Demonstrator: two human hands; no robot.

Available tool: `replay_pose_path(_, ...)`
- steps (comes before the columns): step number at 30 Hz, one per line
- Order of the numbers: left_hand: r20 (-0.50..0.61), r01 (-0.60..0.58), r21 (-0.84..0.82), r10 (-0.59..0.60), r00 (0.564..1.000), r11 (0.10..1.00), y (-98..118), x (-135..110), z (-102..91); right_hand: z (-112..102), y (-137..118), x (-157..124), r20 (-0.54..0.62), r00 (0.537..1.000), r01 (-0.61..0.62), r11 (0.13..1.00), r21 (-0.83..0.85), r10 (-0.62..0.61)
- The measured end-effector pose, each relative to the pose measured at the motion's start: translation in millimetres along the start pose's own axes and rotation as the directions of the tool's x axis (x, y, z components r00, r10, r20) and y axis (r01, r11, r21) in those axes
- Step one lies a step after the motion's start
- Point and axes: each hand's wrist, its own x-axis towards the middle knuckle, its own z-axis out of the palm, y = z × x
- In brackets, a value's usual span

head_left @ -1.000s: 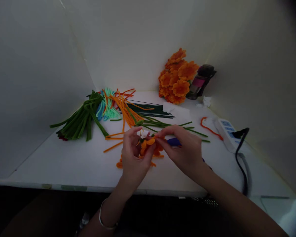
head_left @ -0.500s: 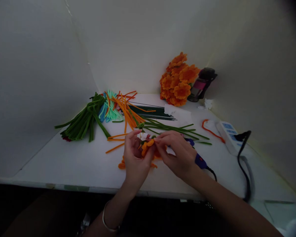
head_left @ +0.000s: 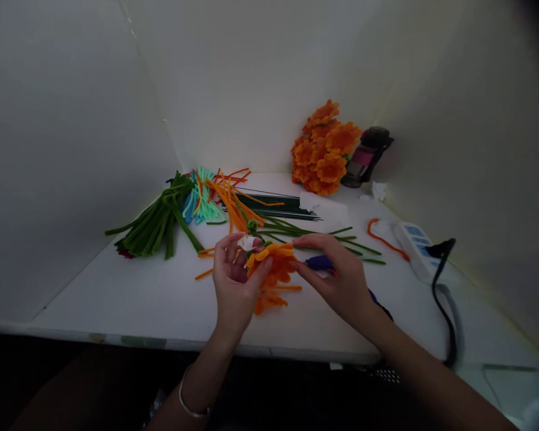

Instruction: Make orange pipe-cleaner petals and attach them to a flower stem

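Note:
An orange pipe-cleaner flower (head_left: pixel 276 263) is held above the white table. My left hand (head_left: pixel 236 278) pinches it from the left, thumb across its front. A crumpled white piece (head_left: pixel 248 242) shows at my left fingertips; whether I hold it or it lies behind is unclear. From the right, my right hand (head_left: pixel 336 275) has thumb and forefinger at the flower's petals, closed on its edge. Beneath the flower lie more orange pipe-cleaner pieces (head_left: pixel 269 299). Just behind my right hand is a blue corded tool (head_left: pixel 321 263), partly hidden.
A green pipe-cleaner bundle (head_left: pixel 150 224) lies left, beside mint-coloured ones (head_left: pixel 204 200) and loose orange stems (head_left: pixel 233 206). Dark thin wires (head_left: pixel 273 206) are behind. Finished orange flowers (head_left: pixel 326 152) stand beside a dark jar (head_left: pixel 367 155). A power strip (head_left: pixel 415 251) with black cable sits right.
The flower has turned, so its open petals now face me more. My left hand has shifted slightly left, and my right fingers have moved to the flower's right edge.

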Motion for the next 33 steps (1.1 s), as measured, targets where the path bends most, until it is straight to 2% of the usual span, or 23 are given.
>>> replay_pose_path(7, -0.004, 0.033, -0.022, -0.033, 0.999, 0.999, 0, -3, 1.7, 5, -3, 4, 0.063, 0.998, 0.025, 0.996, 0.089, -0.030)
replay_pose_path(12, 0.006, 0.036, -0.015, -0.036, 0.999, 0.999, 2, -4, 3.0, 9, -4, 5, 0.049, 0.998, 0.039, 0.993, 0.110, -0.044)
replay_pose_path(20, 0.033, 0.040, -0.015, -0.039, 0.999, 0.999, 3, -8, 4.1, 10, -11, 10, 0.049, 0.998, 0.048, 0.999, 0.022, -0.049)
replay_pose_path(24, 0.075, 0.057, -0.067, -0.052, 0.996, 0.996, 1, -11, 4.5, 12, -13, 10, 0.062, 0.998, 0.028, 0.999, -0.031, -0.026)
replay_pose_path(29, 0.017, 0.147, -0.106, -0.146, 0.989, 0.983, -1, -14, 2.7, 14, -13, 7, 0.081, 0.996, 0.030, 0.997, -0.066, -0.025)
replay_pose_path(33, 0.027, 0.205, -0.151, -0.203, 0.979, 0.967, 0, -15, 0.8, 16, -13, 5, 0.080, 0.995, 0.062, 0.991, -0.120, -0.052)
